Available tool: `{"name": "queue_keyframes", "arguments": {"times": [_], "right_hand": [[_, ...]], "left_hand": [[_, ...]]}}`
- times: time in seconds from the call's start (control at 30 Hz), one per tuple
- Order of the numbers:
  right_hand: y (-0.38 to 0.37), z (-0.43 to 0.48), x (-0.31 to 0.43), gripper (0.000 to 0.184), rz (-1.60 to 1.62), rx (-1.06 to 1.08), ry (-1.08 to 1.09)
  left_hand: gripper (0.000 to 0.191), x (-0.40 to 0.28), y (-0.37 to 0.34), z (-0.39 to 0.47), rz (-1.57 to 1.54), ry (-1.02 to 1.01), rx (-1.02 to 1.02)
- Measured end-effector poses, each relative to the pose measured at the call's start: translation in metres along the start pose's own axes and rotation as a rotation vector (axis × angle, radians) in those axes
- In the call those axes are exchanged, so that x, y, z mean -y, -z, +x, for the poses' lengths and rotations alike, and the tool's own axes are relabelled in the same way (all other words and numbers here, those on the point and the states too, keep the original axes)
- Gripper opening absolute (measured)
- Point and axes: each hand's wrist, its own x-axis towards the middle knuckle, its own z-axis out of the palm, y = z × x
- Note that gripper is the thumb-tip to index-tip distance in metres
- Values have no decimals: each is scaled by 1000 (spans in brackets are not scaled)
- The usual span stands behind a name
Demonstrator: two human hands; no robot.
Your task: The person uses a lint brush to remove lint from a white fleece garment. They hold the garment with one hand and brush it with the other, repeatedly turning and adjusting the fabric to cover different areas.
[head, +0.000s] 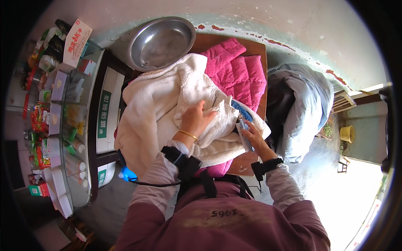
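Observation:
A cream fleece garment [150,109] is spread over a wooden table, with pink dotted quilted cloth [240,72] showing beyond it and at its near edge. My left hand [198,120] is over the middle of the fleece, thumb and fingers apart, holding nothing that I can see. In my right hand [256,138] is a scrub brush [244,135] with pale bristles, held on edge at the right side of the fleece. Close to the brush, a strip of blue textured fabric [241,109] shows between folds. Part of the brush is hidden by my fingers.
A metal basin [166,42] stands at the table's far left corner. Left of the table is a glass display case [75,125] with packaged goods. Pale grey bulky cloth [298,109] is heaped to the right. The wooden table [201,42] backs onto a peeling wall [314,40].

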Motion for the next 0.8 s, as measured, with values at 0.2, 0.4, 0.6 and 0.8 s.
{"name": "queue_keyframes", "arguments": {"times": [0.2, 0.4, 0.6, 0.8], "right_hand": [[0, -5, -34, 61, 197, 25, 105], [2, 2, -48, 58, 303, 109, 119], [-3, -15, -18, 58, 146, -255, 310], [-39, -12, 48, 55, -592, -104, 511]], "left_hand": [[49, 16, -36, 16, -102, 19, 323], [60, 40, -36, 2, -1053, 261, 314], [64, 20, -69, -16, -1264, 351, 283], [56, 23, -102, -33, -1076, 355, 319]]}}
